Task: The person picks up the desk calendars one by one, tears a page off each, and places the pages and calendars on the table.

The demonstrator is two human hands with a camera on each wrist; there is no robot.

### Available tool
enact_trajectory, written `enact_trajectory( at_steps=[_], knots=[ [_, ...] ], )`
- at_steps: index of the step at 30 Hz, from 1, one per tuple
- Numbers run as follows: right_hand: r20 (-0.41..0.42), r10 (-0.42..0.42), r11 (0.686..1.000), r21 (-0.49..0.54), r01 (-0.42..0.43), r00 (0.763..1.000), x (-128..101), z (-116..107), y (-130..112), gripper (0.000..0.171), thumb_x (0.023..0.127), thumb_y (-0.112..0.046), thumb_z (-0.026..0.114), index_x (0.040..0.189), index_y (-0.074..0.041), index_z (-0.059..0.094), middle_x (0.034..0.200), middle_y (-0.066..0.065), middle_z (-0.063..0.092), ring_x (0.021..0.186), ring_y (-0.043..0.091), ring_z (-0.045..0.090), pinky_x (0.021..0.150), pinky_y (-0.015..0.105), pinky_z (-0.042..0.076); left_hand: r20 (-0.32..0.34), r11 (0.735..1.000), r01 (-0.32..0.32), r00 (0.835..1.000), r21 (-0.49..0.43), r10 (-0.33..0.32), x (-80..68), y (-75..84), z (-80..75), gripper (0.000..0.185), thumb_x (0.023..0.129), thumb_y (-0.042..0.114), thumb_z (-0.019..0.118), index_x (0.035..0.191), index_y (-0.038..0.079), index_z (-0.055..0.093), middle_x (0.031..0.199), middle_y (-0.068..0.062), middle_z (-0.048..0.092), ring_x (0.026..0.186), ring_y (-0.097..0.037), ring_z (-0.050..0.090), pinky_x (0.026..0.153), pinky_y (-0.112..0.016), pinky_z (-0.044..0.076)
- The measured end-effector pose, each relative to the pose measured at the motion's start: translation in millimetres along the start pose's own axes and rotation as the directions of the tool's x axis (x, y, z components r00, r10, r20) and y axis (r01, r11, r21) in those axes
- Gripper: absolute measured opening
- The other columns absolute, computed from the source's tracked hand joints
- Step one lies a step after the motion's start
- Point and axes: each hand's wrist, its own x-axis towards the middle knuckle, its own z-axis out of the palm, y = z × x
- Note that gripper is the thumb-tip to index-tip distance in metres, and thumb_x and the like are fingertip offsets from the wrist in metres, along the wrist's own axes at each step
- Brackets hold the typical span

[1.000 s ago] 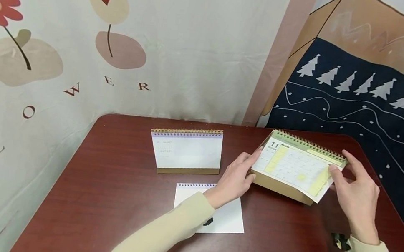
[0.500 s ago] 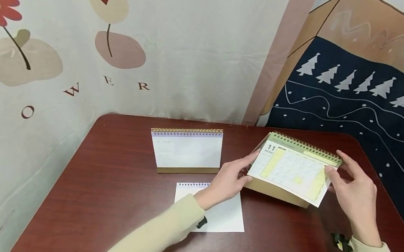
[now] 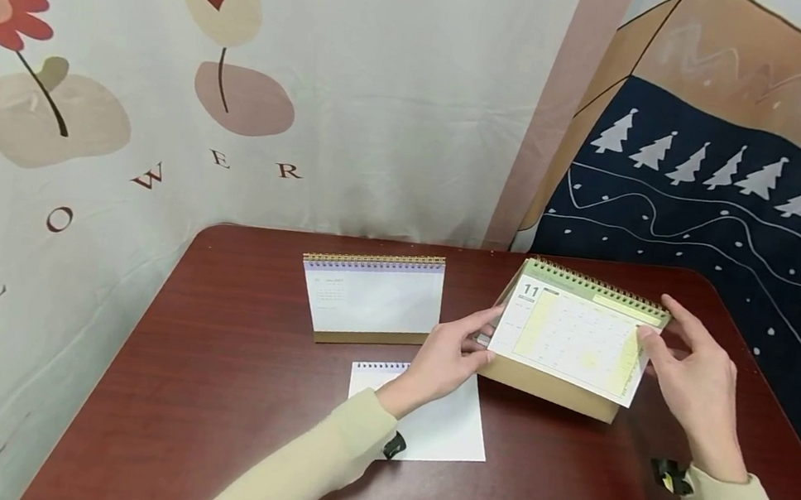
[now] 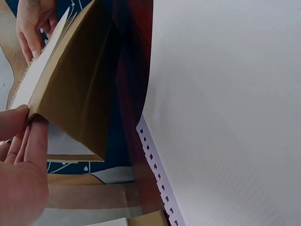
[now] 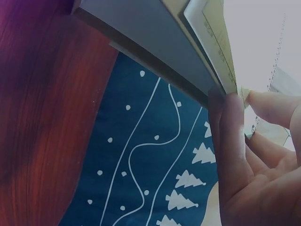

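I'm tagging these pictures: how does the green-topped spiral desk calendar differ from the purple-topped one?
The green-topped paper desk calendar is held at both sides; the purple-topped paper desk calendar stands unheld on the dark red table. The green one's page shows a big 11 and yellow columns; the purple one's is mostly plain white with small print. Both have spiral bindings and brown bases.

There are two spiral desk calendars (image 3: 373,301) (image 3: 573,334), one loose punched sheet (image 3: 449,427), two hands (image 3: 441,363) (image 3: 699,387) and one brown table (image 3: 203,392).
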Motion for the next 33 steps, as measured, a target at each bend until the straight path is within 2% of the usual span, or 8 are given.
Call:
enact_trajectory(
  at_steps=[4, 8, 10, 15, 18, 20, 25, 33],
  knots=[
    [-0.036, -0.018, 0.997, -0.08, 0.016, 0.999, 0, 3, 1, 0.062, 0.103, -0.03, 0.062, 0.16, -0.016, 0.041, 0.137, 0.03, 0.06, 0.081, 0.001, 0.067, 0.057, 0.013, 0.046, -0.003, 1.0, 0.022, 1.0, -0.02, -0.022, -0.9, 0.5, 0.1, 0.064, 0.093, -0.007, 0.069, 0.151, 0.015, 0.055, 0.119, -0.014, 0.067, 0.099, -0.024, 0.075, 0.079, -0.02, 0.057],
    [-0.109, -0.08, 0.983, -0.174, 0.06, 0.991, -2, 8, -1, 0.064, 0.102, -0.026, 0.063, 0.16, -0.011, 0.039, 0.15, 0.025, 0.052, 0.109, 0.043, 0.065, 0.078, 0.047, 0.052, -0.017, 0.999, 0.031, 0.999, -0.026, -0.032, -0.9, 0.9, 0.8, 0.063, 0.093, -0.006, 0.07, 0.15, 0.015, 0.056, 0.121, -0.015, 0.068, 0.097, -0.024, 0.075, 0.078, -0.021, 0.057],
    [-0.172, -0.148, 0.97, -0.218, 0.109, 0.974, -5, 13, -3, 0.064, 0.1, -0.022, 0.065, 0.158, -0.008, 0.041, 0.157, 0.021, 0.045, 0.12, 0.049, 0.057, 0.084, 0.065, 0.047, -0.028, 0.999, 0.033, 0.999, -0.031, -0.034, -1.4, 1.2, 1.4, 0.062, 0.092, -0.006, 0.07, 0.149, 0.015, 0.057, 0.12, -0.015, 0.069, 0.096, -0.024, 0.075, 0.077, -0.021, 0.058],
    [-0.29, -0.439, 0.881, -0.322, 0.346, 0.85, -12, 27, -11, 0.056, 0.097, -0.025, 0.063, 0.147, -0.001, 0.054, 0.159, 0.018, 0.043, 0.135, 0.052, 0.045, 0.099, 0.071, 0.042, -0.062, 0.998, 0.034, 0.997, -0.06, -0.037, -3.6, 0.4, 2.1, 0.061, 0.091, -0.006, 0.072, 0.148, 0.014, 0.058, 0.118, -0.016, 0.071, 0.095, -0.026, 0.075, 0.076, -0.022, 0.059],
    [-0.253, -0.598, 0.794, -0.322, 0.516, 0.761, -16, 39, -18, 0.058, 0.101, -0.04, 0.055, 0.14, 0.002, 0.06, 0.152, 0.023, 0.05, 0.139, 0.05, 0.044, 0.113, 0.064, 0.034, -0.069, 0.997, 0.041, 0.997, -0.068, -0.046, -5.6, -1.0, 1.7, 0.061, 0.092, -0.005, 0.072, 0.148, 0.014, 0.058, 0.119, -0.015, 0.07, 0.095, -0.025, 0.075, 0.075, -0.023, 0.059],
    [-0.189, -0.65, 0.752, -0.302, 0.586, 0.736, -20, 46, -21, 0.062, 0.104, -0.049, 0.049, 0.138, 0.002, 0.061, 0.151, 0.024, 0.052, 0.142, 0.047, 0.042, 0.117, 0.062, 0.03, -0.073, 0.997, 0.047, 0.996, -0.067, -0.051, -6.6, -1.7, 1.4, 0.061, 0.091, -0.005, 0.072, 0.148, 0.015, 0.059, 0.119, -0.015, 0.07, 0.095, -0.024, 0.075, 0.075, -0.023, 0.059],
    [-0.034, -0.67, 0.724, -0.254, 0.642, 0.742, -31, 61, -27, 0.076, 0.104, -0.065, 0.042, 0.141, -0.002, 0.06, 0.156, 0.019, 0.047, 0.151, 0.042, 0.031, 0.121, 0.064, 0.021, -0.081, 0.997, 0.033, 0.996, -0.072, -0.039, -7.6, -1.8, 1.3, 0.061, 0.091, -0.007, 0.072, 0.146, 0.013, 0.06, 0.119, -0.016, 0.071, 0.094, -0.024, 0.075, 0.075, -0.023, 0.059],
    [0.085, -0.681, 0.69, -0.257, 0.676, 0.727, -36, 75, -36, 0.081, 0.1, -0.072, 0.039, 0.147, -0.007, 0.056, 0.163, 0.015, 0.04, 0.154, 0.041, 0.022, 0.119, 0.07, 0.013, -0.076, 0.998, -0.005, 0.997, -0.067, 0.0, -6.3, -1.5, 3.0, 0.06, 0.091, -0.008, 0.071, 0.146, 0.012, 0.06, 0.118, -0.017, 0.071, 0.094, -0.027, 0.075, 0.077, -0.023, 0.059]
  ],
)
